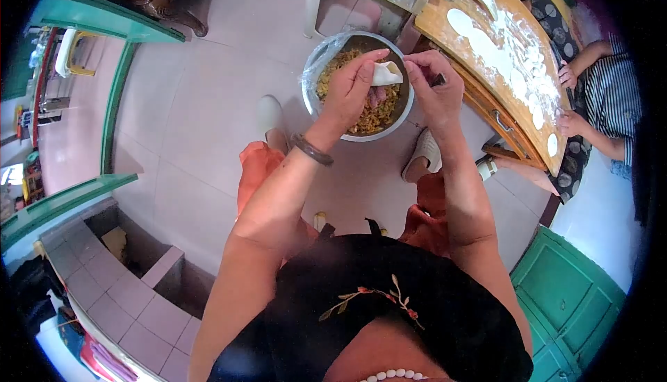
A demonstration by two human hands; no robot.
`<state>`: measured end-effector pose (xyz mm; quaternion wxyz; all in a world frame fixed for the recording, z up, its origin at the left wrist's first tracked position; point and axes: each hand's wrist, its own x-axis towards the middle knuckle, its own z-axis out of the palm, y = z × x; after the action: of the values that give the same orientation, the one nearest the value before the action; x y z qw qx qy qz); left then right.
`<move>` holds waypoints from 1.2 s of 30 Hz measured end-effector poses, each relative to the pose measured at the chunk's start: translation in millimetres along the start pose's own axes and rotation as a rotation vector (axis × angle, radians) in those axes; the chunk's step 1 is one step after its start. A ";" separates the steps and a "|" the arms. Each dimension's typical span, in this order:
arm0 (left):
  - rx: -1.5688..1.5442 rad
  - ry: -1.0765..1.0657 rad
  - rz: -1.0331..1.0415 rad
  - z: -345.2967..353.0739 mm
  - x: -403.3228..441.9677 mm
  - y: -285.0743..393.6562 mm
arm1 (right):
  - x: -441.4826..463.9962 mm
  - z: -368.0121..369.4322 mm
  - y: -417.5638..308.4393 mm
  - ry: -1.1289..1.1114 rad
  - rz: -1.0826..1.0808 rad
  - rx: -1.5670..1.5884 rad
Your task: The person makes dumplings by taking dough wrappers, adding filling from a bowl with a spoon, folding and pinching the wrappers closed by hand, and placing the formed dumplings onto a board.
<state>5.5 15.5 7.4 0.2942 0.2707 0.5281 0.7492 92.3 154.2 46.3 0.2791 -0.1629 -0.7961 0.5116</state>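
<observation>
A large metal bowl (325, 123) holds a brown and green chopped filling (374, 119). Above it, my left hand (351, 90) has its fingers closed around a white piece of folded dough (387, 73). My right hand (436, 87) is beside the dough's right end, with thumb and forefinger pinched together; whether anything is between them is too small to tell. Something pinkish shows in the bowl just under the dough. Clear plastic film (314, 69) hangs over the bowl's left rim.
A wooden table (434, 24) at the upper right carries flour and flat dough rounds (460, 22). Another person's hands (571, 123) rest at its right edge. A pale stool (314, 7) stands behind the bowl. Green door panels (570, 299) are at the lower right.
</observation>
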 end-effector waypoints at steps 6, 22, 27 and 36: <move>-0.030 0.025 -0.018 -0.9 2.4 2.0 | 2.1 -6.3 15.2 0.039 0.094 0.014; 0.209 0.083 0.028 -4.8 2.6 7.3 | -11.6 14.9 -2.1 -0.122 0.001 0.018; 0.222 0.093 0.004 -2.7 2.4 7.0 | -11.2 15.2 -1.4 -0.097 -0.133 -0.068; 0.196 0.086 -0.097 -0.8 -0.5 3.8 | -13.8 15.9 9.8 -0.076 -0.350 -0.308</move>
<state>4.6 13.6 10.7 0.2793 0.2398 0.6235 0.6897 93.2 139.4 28.5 0.3055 -0.0436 -0.8908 0.3335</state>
